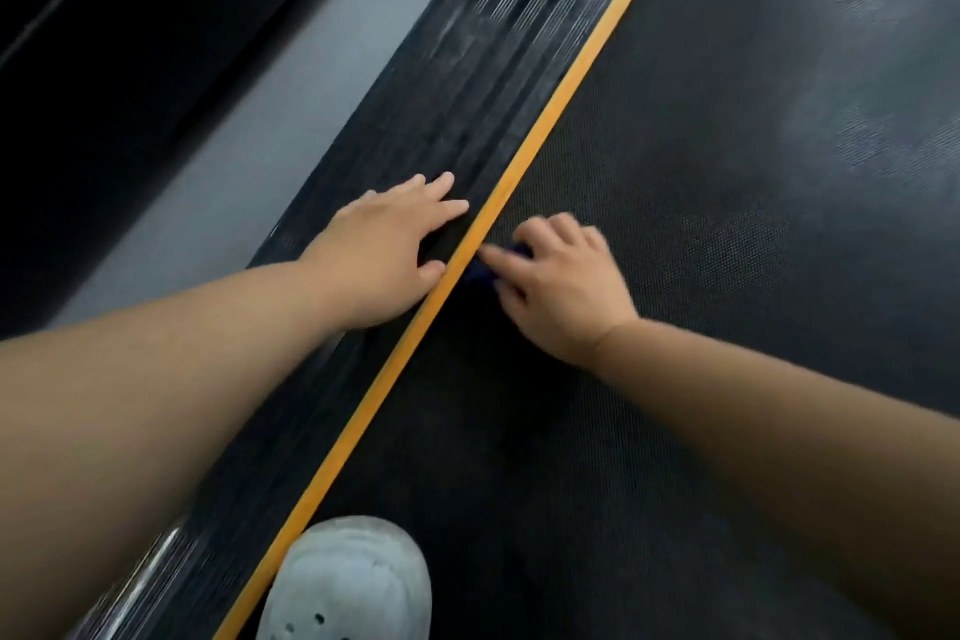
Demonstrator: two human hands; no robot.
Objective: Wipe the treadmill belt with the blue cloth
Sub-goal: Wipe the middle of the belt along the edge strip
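The black textured treadmill belt [701, 234] fills the right side of the head view. My right hand [561, 286] lies on the belt beside the orange stripe, fingers curled over a small dark blue cloth [480, 273], most of which is hidden beneath the hand. My left hand [384, 250] rests flat, fingers spread, on the ribbed black side rail [467, 68] left of the stripe. It holds nothing.
An orange stripe [545, 130] runs diagonally between rail and belt. A white shoe [348, 587] stands on the belt at the bottom edge. Grey floor [218, 172] lies left of the rail, with a dark machine frame [78, 68] beyond. Pale smudges mark the belt's far right.
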